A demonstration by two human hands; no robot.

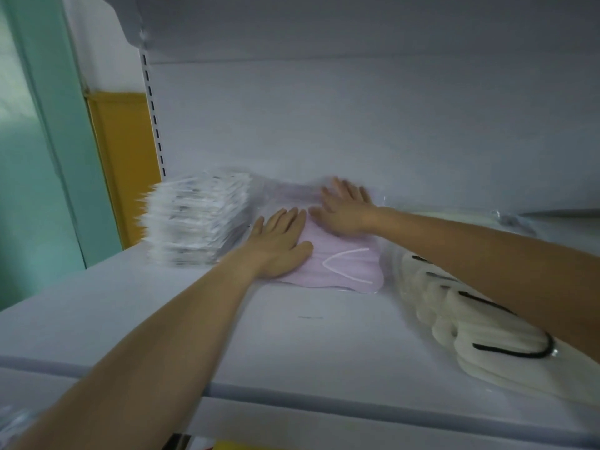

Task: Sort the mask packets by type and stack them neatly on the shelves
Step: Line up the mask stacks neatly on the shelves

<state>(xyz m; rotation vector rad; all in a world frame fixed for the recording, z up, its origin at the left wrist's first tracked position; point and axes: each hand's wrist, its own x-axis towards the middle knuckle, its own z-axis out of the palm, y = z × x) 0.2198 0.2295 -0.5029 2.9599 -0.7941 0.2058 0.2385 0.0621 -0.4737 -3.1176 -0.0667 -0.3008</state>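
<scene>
**Two hands flat on pink mask packet, mid-shelf**

Both hands press on the pink mask packet [344, 264]. Left hand [279, 241] is on its near-left part and right hand [344, 209] on its far part. All fingers are straight and lightly spread, gripping nothing.

The packet lies flat on the white shelf [227, 336], wrapped in clear glossy film. Its soft pink fabric has a scalloped near edge, and the curved white ear loop [347, 258] is at the end facing the shelf front. Long axis looks roughly front-to-back, but motion blur makes it hard to tell.

Just left of it is a tall stack of white packets [198, 219] with crimped edges and dark print too blurred to read. To the right, cream masks [454, 306] with black ear loops are fanned out, overlapping, in clear film.
</scene>
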